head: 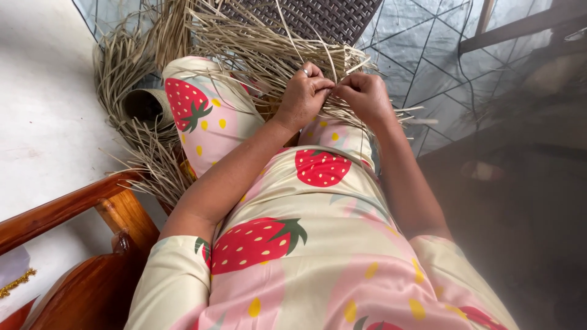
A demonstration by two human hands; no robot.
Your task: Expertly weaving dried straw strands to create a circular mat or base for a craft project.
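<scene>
Pinching dried palm strips over the lap

Both hands met at the far end of the lap, over the knees. Left hand [302,95] was curled closed, fingertips pinched on a few dried straw strips [269,52], a ring on one finger. Right hand [365,93] was closed too, thumb and fingers gripping the same bunch just beside the left — knuckles of the two hands almost touching. Strips were pale tan, thin and flat, fanned out far and left from the grip point, some loose ends poking right past the right hand.

Person wore a dress [306,244] in cream and pink with big red strawberries; it covered the lap and raised left knee. More strips hung down left of the knee into a messy pile [143,156] on the white floor [43,122]. A small woven open-topped piece [147,104] sat in that pile, on its side.

Dark woven chair back [306,18] stood far, behind the strips. Wooden armrest [79,205] — glossy brown — was near left. Grey patterned tile floor [428,55] lay far right; the right edge was dark and blurred, cannot tell what was there.
</scene>
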